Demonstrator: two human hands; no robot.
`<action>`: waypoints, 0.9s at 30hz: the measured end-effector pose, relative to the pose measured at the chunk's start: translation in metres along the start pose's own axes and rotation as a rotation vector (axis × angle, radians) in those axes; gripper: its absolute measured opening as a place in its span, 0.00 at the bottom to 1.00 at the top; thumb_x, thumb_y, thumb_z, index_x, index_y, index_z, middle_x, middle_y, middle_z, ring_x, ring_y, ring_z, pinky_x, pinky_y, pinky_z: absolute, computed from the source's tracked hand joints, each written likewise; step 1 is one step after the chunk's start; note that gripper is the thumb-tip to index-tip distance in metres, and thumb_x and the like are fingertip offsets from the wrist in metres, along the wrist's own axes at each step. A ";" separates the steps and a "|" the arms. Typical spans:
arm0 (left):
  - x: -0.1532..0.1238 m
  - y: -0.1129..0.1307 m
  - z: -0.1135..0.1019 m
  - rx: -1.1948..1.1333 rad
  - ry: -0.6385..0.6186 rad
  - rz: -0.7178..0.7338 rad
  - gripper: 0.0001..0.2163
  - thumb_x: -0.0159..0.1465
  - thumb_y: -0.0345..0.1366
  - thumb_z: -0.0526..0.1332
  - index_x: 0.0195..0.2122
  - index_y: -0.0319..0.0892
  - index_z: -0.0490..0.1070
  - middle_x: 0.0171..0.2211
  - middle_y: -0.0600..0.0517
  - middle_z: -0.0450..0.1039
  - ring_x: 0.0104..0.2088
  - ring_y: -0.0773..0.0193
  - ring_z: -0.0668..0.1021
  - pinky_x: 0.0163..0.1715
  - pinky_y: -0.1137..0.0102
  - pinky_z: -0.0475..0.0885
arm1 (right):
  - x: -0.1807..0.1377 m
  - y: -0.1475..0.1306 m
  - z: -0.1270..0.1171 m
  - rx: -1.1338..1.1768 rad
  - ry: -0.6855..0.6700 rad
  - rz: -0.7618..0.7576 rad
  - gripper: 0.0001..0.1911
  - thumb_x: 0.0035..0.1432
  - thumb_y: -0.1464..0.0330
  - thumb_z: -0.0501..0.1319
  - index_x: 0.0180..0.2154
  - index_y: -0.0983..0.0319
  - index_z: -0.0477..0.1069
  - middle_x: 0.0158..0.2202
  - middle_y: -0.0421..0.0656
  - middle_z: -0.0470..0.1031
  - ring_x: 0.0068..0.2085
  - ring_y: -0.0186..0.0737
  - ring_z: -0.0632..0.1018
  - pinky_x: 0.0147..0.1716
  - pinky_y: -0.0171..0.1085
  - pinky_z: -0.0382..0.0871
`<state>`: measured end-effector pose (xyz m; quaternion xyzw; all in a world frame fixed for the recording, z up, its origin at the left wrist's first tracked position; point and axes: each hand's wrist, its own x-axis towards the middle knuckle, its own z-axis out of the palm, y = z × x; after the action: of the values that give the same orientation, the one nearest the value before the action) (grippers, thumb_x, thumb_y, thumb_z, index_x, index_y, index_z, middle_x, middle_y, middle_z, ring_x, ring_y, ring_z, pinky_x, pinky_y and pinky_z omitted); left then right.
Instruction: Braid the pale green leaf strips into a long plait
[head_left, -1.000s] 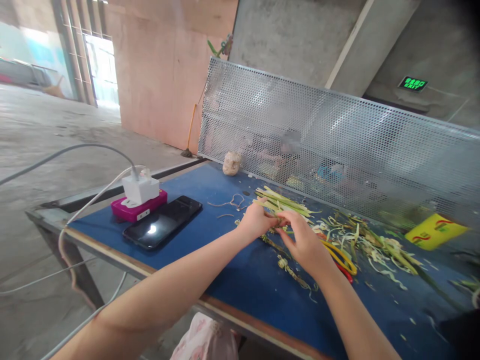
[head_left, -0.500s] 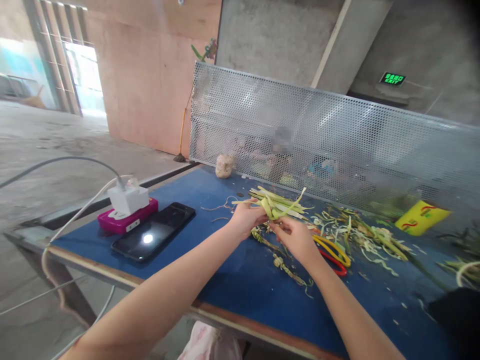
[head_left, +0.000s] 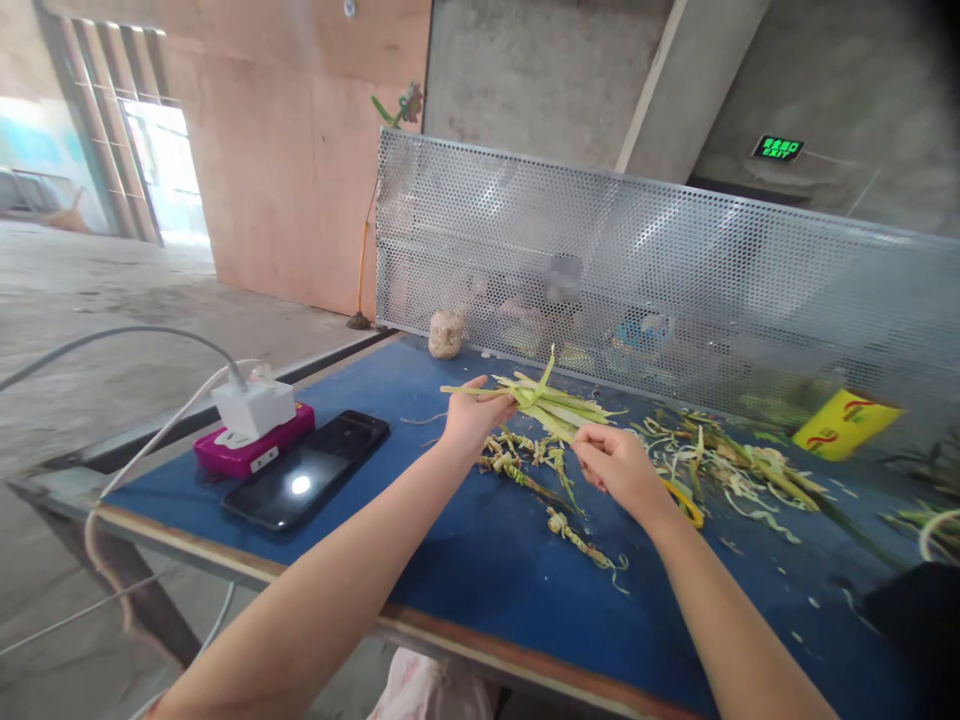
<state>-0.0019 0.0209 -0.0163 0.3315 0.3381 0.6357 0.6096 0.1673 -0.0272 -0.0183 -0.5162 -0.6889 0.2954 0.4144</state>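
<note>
My left hand (head_left: 480,418) is closed on green leaf strips (head_left: 541,392), which cross each other and stick out past its fingertips. One strip points up and another reaches left beyond the thumb. To the right, my right hand (head_left: 616,468) is curled closed at the end of a strip that stretches across from the left hand. A pile of pale leaf strips (head_left: 592,408) lies on the table just behind. Below the hands lie knotted, braided plant pieces (head_left: 517,468) and a separate braided piece (head_left: 579,540) with thin curling ends. Under my right wrist shows a yellow looped handle (head_left: 688,505), mostly hidden.
On the left of the blue table (head_left: 465,570) are a black phone (head_left: 311,470) and a magenta power strip (head_left: 251,445) with a white charger (head_left: 253,402). A perforated metal panel (head_left: 645,270) borders the back. Leaf scraps (head_left: 735,465) and a yellow packet (head_left: 844,425) lie right.
My hands have moved apart: the right went rightward, drawing out a strip, and the left shifted slightly left. The looped strip between them now lies flatter, with one end pointing up.
</note>
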 end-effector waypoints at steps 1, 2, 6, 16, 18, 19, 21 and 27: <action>0.000 0.000 0.000 -0.005 -0.010 -0.002 0.32 0.52 0.20 0.61 0.56 0.30 0.48 0.24 0.50 0.75 0.26 0.66 0.78 0.38 0.68 0.73 | 0.001 0.001 -0.001 0.036 0.010 0.010 0.10 0.46 0.68 0.53 0.16 0.61 0.58 0.09 0.32 0.55 0.13 0.27 0.58 0.14 0.30 0.51; 0.000 0.001 0.000 -0.011 -0.023 -0.006 0.31 0.52 0.19 0.61 0.56 0.30 0.49 0.25 0.50 0.75 0.26 0.66 0.78 0.38 0.67 0.73 | 0.001 0.001 -0.003 0.072 0.028 0.020 0.10 0.46 0.68 0.53 0.16 0.61 0.58 0.09 0.32 0.55 0.13 0.27 0.58 0.14 0.30 0.51; -0.002 0.004 0.003 -0.040 -0.099 -0.056 0.27 0.52 0.20 0.60 0.53 0.29 0.53 0.28 0.45 0.75 0.28 0.62 0.79 0.37 0.65 0.73 | 0.003 0.003 -0.006 0.166 0.093 0.058 0.10 0.45 0.68 0.52 0.15 0.61 0.57 0.07 0.31 0.54 0.11 0.27 0.57 0.13 0.29 0.50; -0.004 -0.005 0.004 -0.050 -0.188 -0.036 0.37 0.45 0.21 0.67 0.55 0.37 0.52 0.27 0.51 0.73 0.21 0.70 0.73 0.18 0.77 0.64 | 0.002 0.002 0.004 0.097 -0.109 0.067 0.10 0.47 0.68 0.53 0.17 0.61 0.60 0.09 0.32 0.57 0.11 0.27 0.59 0.13 0.29 0.52; -0.002 -0.007 0.003 -0.071 -0.135 0.006 0.42 0.45 0.20 0.66 0.58 0.37 0.45 0.26 0.52 0.73 0.19 0.73 0.70 0.17 0.78 0.62 | 0.002 0.001 0.004 0.079 -0.155 0.067 0.10 0.48 0.68 0.53 0.18 0.61 0.60 0.09 0.32 0.58 0.12 0.27 0.60 0.14 0.29 0.53; -0.001 -0.006 0.003 -0.086 -0.121 0.021 0.43 0.46 0.20 0.66 0.59 0.36 0.43 0.26 0.52 0.73 0.18 0.74 0.69 0.16 0.78 0.61 | 0.001 0.000 0.003 0.068 -0.169 0.070 0.10 0.49 0.69 0.52 0.18 0.61 0.60 0.09 0.32 0.58 0.12 0.27 0.60 0.14 0.29 0.53; 0.002 -0.004 0.002 -0.089 -0.097 0.052 0.44 0.48 0.20 0.65 0.60 0.35 0.38 0.27 0.51 0.74 0.18 0.75 0.68 0.16 0.78 0.60 | 0.000 -0.002 -0.001 0.050 -0.181 0.074 0.11 0.49 0.69 0.52 0.17 0.61 0.60 0.09 0.32 0.58 0.12 0.28 0.60 0.14 0.29 0.54; 0.003 0.001 -0.001 0.220 -0.114 0.195 0.50 0.44 0.25 0.68 0.61 0.36 0.33 0.31 0.50 0.75 0.25 0.72 0.72 0.24 0.77 0.65 | -0.001 0.005 -0.010 -0.019 -0.255 0.086 0.11 0.50 0.67 0.53 0.18 0.61 0.63 0.13 0.36 0.64 0.17 0.31 0.66 0.19 0.32 0.60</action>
<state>-0.0035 0.0237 -0.0166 0.4630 0.3369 0.6311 0.5233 0.1788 -0.0265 -0.0176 -0.5074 -0.7161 0.3695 0.3053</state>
